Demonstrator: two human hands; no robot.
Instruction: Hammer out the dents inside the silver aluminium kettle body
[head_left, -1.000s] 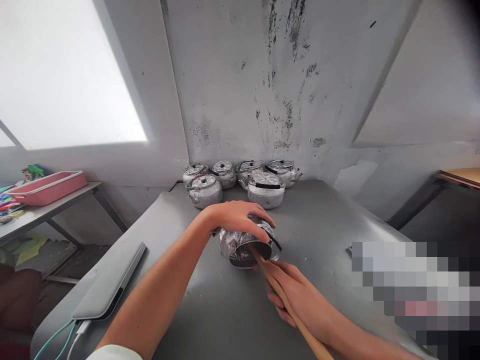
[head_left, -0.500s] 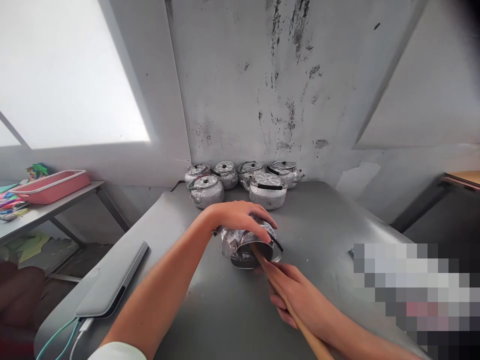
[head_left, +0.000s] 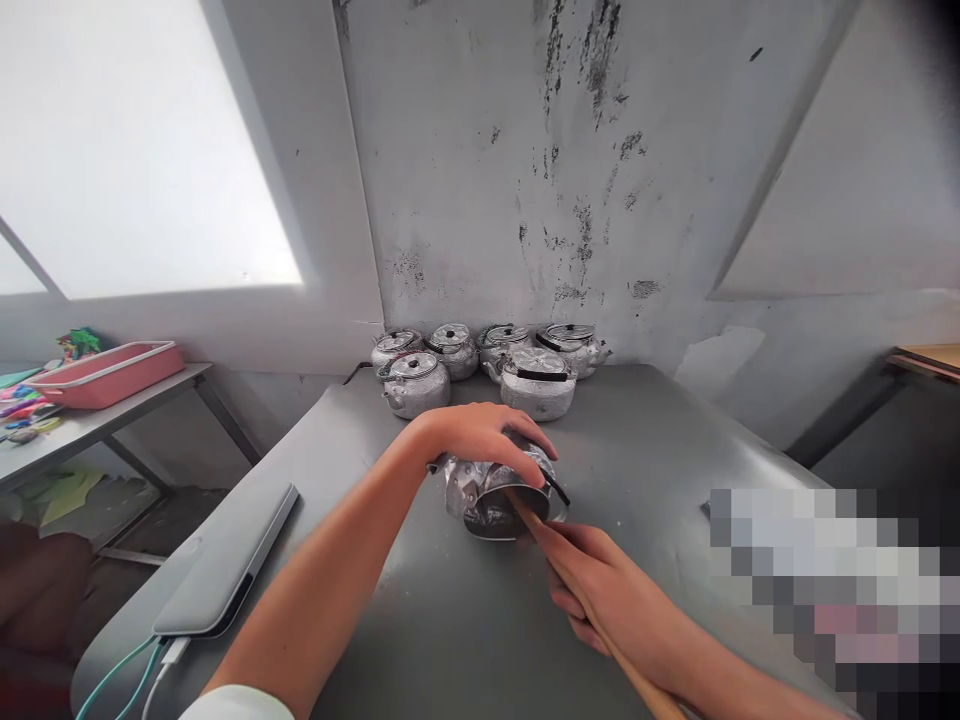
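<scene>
Head view: left hand (head_left: 480,438) clamped over tipped kettle (head_left: 491,495) on metal table (head_left: 420,620); right hand (head_left: 607,590) gripped wooden stick (head_left: 592,625), tip inside kettle mouth.

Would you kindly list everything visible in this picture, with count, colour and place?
tipped kettle: one, silver, on its side mid-table, mouth toward the camera
wooden stick: one, brown, tip inside the tipped kettle
lidded kettles: six, silver with black knobs, upright at the table's far edge by the wall
table: one, grey metal, centre
flat device: one, grey, table's left edge
cables: at least two, teal and white, plugged into the flat device
pink tray: one, on the side table at left
left hand: gripping the tipped kettle from above
right hand: closed around the wooden stick
</scene>
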